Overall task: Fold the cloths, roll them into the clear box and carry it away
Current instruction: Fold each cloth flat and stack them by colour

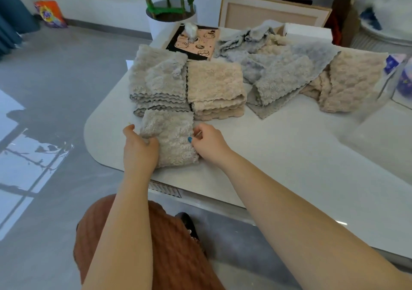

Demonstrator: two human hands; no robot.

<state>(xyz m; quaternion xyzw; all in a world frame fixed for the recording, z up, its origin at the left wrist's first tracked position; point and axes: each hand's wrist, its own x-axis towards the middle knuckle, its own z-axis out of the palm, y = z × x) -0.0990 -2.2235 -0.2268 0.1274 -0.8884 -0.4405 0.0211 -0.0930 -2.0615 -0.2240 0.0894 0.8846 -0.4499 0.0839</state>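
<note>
The folded grey cloth [170,138] lies near the surface's [278,151] left corner, touching the grey stack [158,82]. The left hand [139,147] grips its left edge and the right hand [208,141] pinches the right. I'd square both edges, then roll tight.

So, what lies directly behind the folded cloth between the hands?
A stack of folded grey cloths, with a beige stack beside it. The folded cloth hides the grey stack's lowest front edge.
</note>
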